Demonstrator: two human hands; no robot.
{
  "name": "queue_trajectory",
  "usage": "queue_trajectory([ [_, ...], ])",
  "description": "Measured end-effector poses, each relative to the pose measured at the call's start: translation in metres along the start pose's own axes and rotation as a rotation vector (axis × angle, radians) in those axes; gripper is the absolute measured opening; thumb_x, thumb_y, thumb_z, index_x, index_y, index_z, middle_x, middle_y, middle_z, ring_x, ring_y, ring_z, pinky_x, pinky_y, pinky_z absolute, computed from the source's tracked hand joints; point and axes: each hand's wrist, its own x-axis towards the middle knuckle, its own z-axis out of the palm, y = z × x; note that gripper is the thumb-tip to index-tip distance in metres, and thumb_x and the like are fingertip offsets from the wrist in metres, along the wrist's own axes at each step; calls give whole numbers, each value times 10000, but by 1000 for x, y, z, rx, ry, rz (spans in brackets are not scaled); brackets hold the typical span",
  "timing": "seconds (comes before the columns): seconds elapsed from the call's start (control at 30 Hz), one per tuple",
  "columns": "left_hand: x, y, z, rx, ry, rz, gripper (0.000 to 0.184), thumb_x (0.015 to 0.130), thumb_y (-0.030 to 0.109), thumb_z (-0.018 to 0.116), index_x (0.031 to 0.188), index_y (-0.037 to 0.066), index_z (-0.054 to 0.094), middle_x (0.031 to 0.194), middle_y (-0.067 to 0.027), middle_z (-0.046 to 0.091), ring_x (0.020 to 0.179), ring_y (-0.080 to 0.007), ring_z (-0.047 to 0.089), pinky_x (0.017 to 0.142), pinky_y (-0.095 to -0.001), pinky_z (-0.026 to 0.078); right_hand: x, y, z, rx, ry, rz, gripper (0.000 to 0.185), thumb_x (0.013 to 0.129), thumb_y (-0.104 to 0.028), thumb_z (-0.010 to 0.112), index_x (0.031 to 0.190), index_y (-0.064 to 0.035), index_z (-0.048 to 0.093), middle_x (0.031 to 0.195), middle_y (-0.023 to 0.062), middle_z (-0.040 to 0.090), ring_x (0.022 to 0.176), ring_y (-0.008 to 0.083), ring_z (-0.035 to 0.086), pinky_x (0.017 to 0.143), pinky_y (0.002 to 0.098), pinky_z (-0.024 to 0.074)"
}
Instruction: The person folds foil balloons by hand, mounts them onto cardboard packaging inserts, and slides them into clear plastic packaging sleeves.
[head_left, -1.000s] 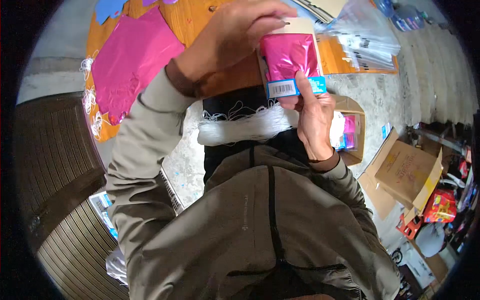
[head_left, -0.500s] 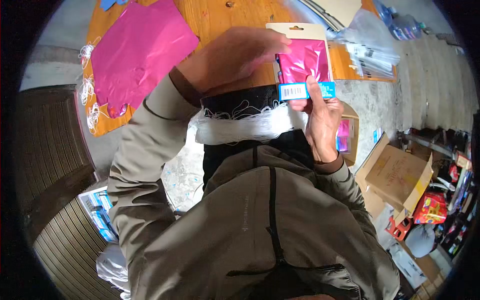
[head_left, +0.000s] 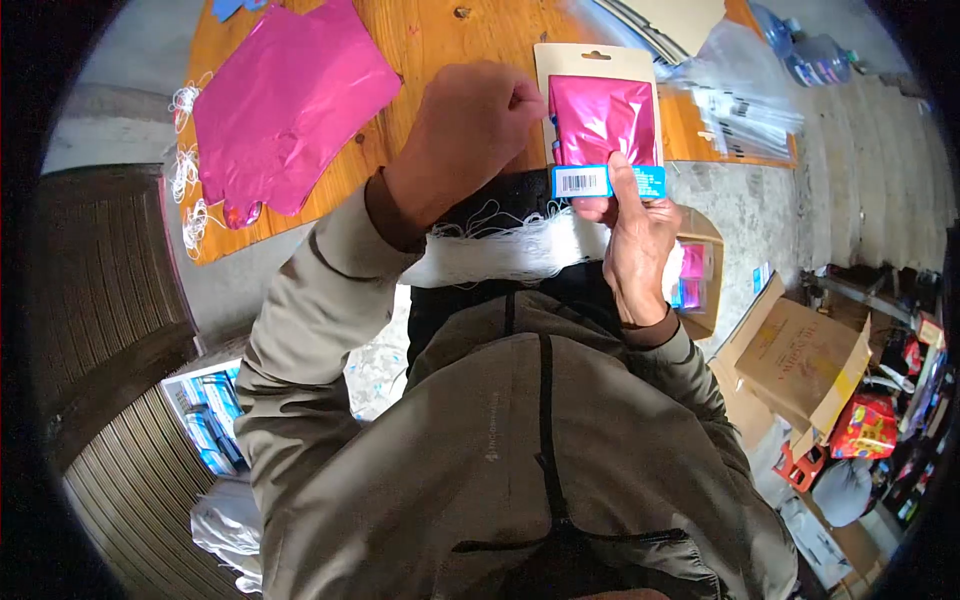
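My right hand (head_left: 645, 245) grips the lower end of a hang-card package (head_left: 603, 120), thumb on its front. The package has a cream card with a hang hole, a folded shiny pink sheet and a blue strip with a white barcode label. Just left of the package, my left hand (head_left: 470, 135) is closed, fingers curled and thumb pressed in; whatever it may hold is hidden. Below both hands, a bundle of white strings (head_left: 500, 258) lies across my lap.
A large pink sheet (head_left: 295, 110) lies on the wooden table (head_left: 430, 35), with white string coils (head_left: 185, 172) along the edge. Clear plastic bags (head_left: 740, 100) are at the right. Cardboard boxes (head_left: 800, 350) stand on the right; a box of blue packs (head_left: 210, 415) is at lower left.
My left hand has come away from the package's upper left edge, moving left, and its fingers have curled closed. My right hand keeps holding the package in nearly the same place.
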Motion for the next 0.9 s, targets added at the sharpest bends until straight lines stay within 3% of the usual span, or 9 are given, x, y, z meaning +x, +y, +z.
queue_trajectory([
  [0.07,4,-10,4,41,72,90,237,888,238,732,933,7,760,755,-168,715,686,-253,718,657,-375,543,2,3,-3,16,-30,4,275,1009,-240,689,901,10,727,756,118,731,610,145,689,591,290,589],
  [0.17,14,2,-6,44,-140,-125,267,892,263,732,941,4,769,753,-175,714,670,-192,703,653,-356,542,-1,-2,6,62,0,22,295,981,-292,726,821,-44,713,718,77,710,579,137,663,580,291,550],
  [0.37,21,2,-3,18,-257,-257,265,926,224,702,902,-35,754,684,-37,678,643,-66,584,591,-311,509,0,1,4,103,-26,58,295,990,-291,713,848,-32,719,738,87,718,613,143,676,598,285,544],
  [0.47,21,11,-4,-35,-264,-320,279,938,206,696,843,-54,731,681,24,636,636,-47,549,566,-292,491,3,5,0,146,-73,39,289,1005,-220,690,859,27,721,751,115,733,604,152,697,549,279,551],
  [0.57,21,3,3,-86,-297,-328,292,942,201,695,802,-55,714,678,21,637,634,-43,548,554,-281,480,2,5,0,93,-58,60,302,989,-297,715,878,-16,721,777,109,734,627,153,692,611,289,558],
  [0.67,22,4,5,-30,-294,-275,324,957,224,701,752,-27,702,656,27,613,617,-36,531,533,-263,458,3,7,0,106,-53,63,301,987,-294,715,892,-9,726,799,123,744,645,167,712,610,294,574],
  [0.77,20,-8,6,-388,-346,-375,368,963,279,717,700,24,684,636,47,577,589,-32,491,507,-254,421,1,0,6,160,-12,63,275,992,-206,706,858,34,717,775,123,738,615,158,706,568,298,599],
  [0.87,26,12,-9,-449,-414,-467,438,972,328,715,631,61,648,599,71,540,554,-34,462,484,-265,384,2,2,3,160,-52,23,270,988,-199,709,861,39,716,789,124,739,613,159,704,573,309,615],
  [0.9,27,12,-9,-324,-399,-404,451,967,336,719,619,61,639,579,59,530,546,-40,471,481,-280,381,3,3,3,158,-48,25,270,989,-200,707,864,38,718,789,121,738,613,158,702,572,308,614],
])
